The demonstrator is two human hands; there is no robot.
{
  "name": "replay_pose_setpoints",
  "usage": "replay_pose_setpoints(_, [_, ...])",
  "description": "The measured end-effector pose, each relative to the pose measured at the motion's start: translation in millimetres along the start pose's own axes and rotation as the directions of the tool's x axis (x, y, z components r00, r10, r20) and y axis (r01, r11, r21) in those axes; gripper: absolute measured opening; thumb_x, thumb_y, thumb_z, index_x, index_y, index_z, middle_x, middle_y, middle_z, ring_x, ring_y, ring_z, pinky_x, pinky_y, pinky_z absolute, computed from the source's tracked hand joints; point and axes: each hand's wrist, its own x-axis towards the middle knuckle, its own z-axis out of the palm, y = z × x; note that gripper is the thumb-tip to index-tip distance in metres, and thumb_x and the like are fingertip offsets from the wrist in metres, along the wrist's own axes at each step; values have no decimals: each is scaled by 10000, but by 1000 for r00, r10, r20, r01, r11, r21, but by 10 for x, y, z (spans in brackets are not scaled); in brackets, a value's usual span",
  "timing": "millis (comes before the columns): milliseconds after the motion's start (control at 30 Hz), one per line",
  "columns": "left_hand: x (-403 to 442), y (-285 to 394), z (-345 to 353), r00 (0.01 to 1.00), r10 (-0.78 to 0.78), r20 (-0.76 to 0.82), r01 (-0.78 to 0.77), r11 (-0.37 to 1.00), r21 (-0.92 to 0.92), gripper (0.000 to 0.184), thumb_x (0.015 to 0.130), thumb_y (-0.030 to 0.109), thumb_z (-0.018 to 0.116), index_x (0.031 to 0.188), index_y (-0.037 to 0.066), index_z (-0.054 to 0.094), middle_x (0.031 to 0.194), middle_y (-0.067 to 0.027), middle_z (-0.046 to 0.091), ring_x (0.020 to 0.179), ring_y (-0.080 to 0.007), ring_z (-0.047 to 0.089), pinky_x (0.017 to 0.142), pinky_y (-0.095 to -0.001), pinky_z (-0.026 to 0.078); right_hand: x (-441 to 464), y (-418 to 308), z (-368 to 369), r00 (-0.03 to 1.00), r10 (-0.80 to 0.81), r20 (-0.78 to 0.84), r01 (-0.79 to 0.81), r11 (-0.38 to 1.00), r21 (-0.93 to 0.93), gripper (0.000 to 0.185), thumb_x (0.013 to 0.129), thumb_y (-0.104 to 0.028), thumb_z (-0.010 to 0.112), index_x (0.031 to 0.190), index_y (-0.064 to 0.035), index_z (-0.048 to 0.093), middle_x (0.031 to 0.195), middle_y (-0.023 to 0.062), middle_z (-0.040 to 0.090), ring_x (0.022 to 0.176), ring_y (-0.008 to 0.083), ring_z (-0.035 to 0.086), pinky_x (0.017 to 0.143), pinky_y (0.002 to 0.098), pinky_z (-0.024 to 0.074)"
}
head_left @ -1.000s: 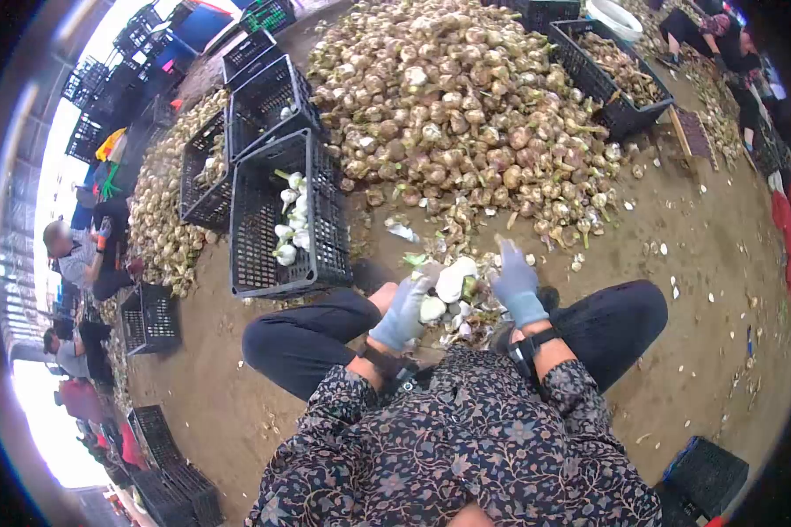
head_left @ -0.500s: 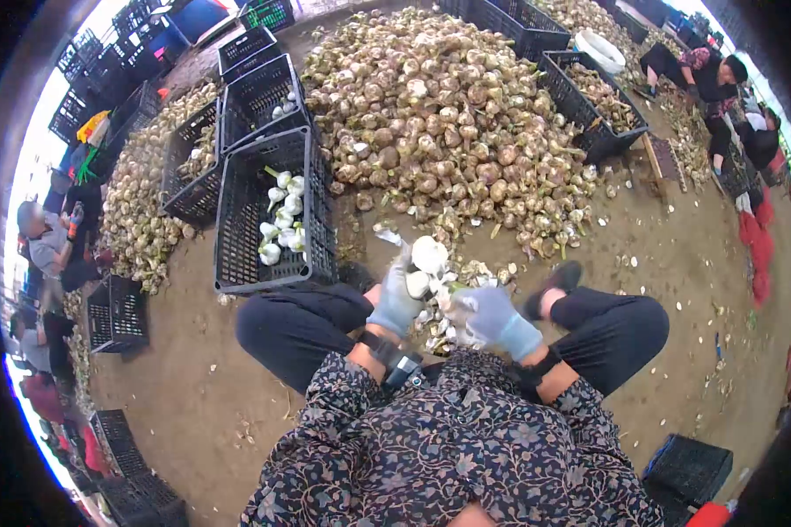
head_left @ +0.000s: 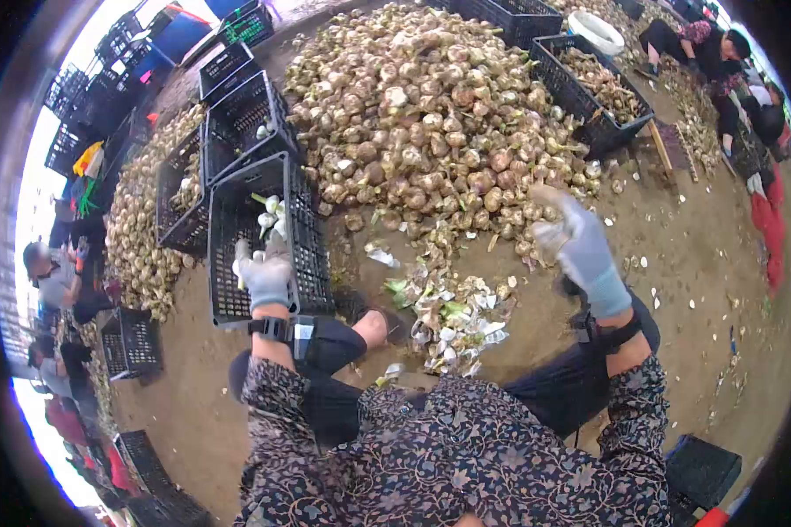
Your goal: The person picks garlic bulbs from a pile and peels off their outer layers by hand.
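Observation:
My left hand (head_left: 266,274), in a pale work glove, is over the near end of a black plastic crate (head_left: 292,198). Its fingers look spread, though blur and the glove hide part of what lies beneath them. Trimmed white garlic bulbs (head_left: 271,215) with short green stems lie in the crate just beyond that hand. My right hand (head_left: 580,250), gloved too, reaches to the front right edge of a big heap of untrimmed garlic (head_left: 439,114). Its fingers are apart and nothing shows in them. Between my legs lies a litter of peeled garlic skins (head_left: 457,321).
More black crates (head_left: 242,123) stand beyond the left one. A crate of garlic scraps (head_left: 593,83) stands to the right of the heap, near a white tub (head_left: 596,33). Co-workers sit at far left and upper right (head_left: 707,48). A small black crate (head_left: 132,342) stands at left.
My hands, earlier together at a white garlic bulb over the skins, have parted. The left has moved left over the crate; the right has gone forward and right to the heap.

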Motion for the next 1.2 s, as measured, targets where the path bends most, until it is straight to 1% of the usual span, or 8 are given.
replay_pose_setpoints(233, [646, -1924, 678, 982, -189, 12, 65, 394, 917, 274, 850, 175, 614, 1080, 26, 602, 821, -87, 659, 697, -216, 644, 589, -308, 510, 43, 716, -181, 930, 305, -207, -141, 814, 563, 480, 834, -54, 564, 1300, 19, 473, 1234, 130, 554, 1034, 179, 565, 780, 286, 513])
replay_pose_setpoints(267, [981, -2279, 393, 878, -157, 451, -460, -24, 887, 380, 841, 227, 630, 1169, 42, 579, 829, -88, 680, 748, -222, 649, 670, -324, 525, 9, 787, -184, 933, 302, -198, -159, 835, 526, 488, 833, -62, 578, 1302, 21, 470, 1235, 126, 555, 1032, 173, 565, 800, 279, 500])
replay_pose_setpoints(367, [1034, -3240, 401, 897, 28, 442, -331, -621, 711, 676, 752, 346, 685, 1359, 173, 444, 1261, -239, 523, 1051, -368, 588, 836, -416, 502, -51, 823, -163, 922, 342, -182, -209, 835, 510, 488, 828, -61, 597, 1295, 18, 481, 1228, 113, 562, 1025, 154, 562, 823, 260, 476])
replay_pose_setpoints(567, [1182, -3599, 920, 970, -204, 135, -244, -762, 599, 637, 747, 401, 687, 1295, 150, 480, 1313, -246, 452, 1056, -403, 572, 838, -463, 496, 37, 784, -177, 882, 446, -151, -383, 866, 320, 419, 807, -70, 640, 1207, 20, 556, 1154, 106, 622, 1044, 176, 588, 894, 288, 453])
replay_pose_setpoints(633, [1233, -3542, 854, 956, -270, 114, -286, -768, 574, 520, 782, 307, 679, 1234, 110, 514, 1271, -201, 484, 993, -348, 603, 831, -451, 497, 66, 865, -114, 964, 200, -172, -200, 980, 19, 434, 811, -107, 654, 1212, 24, 552, 1124, 138, 634, 1042, 220, 607, 922, 316, 444])
replay_pose_setpoints(800, [191, -3087, 532, 813, -558, 166, 156, 484, 861, 421, 984, 347, 397, 1250, 42, 516, 1073, -107, 609, 790, -156, 605, 644, -263, 517, 10, 1104, 300, 977, 58, -206, -93, 982, -165, 529, 783, -307, 729, 1202, -27, 568, 1115, 127, 623, 1002, 264, 606, 885, 358, 470])
replay_pose_setpoints(1133, [-1800, -2231, 401, 751, -536, 386, 166, 719, 675, 534, 922, 459, 511, 1245, 37, 467, 1006, -99, 594, 779, -138, 596, 630, -244, 487, -83, 779, 1110, 984, 127, -122, -117, 990, 85, 472, 792, -309, 748, 1114, -2, 592, 954, 51, 662, 856, 142, 610, 777, 276, 485])
replay_pose_setpoints(1200, [-1923, -2112, 441, 747, -296, 595, -294, 656, 695, 567, 848, 334, 655, 1269, 20, 441, 1118, -116, 553, 982, -199, 570, 830, -299, 472, -211, 739, 1252, 976, 215, -43, -177, 888, 424, 445, 803, -294, 742, 1110, -7, 595, 961, 40, 656, 858, 127, 599, 779, 273, 481])
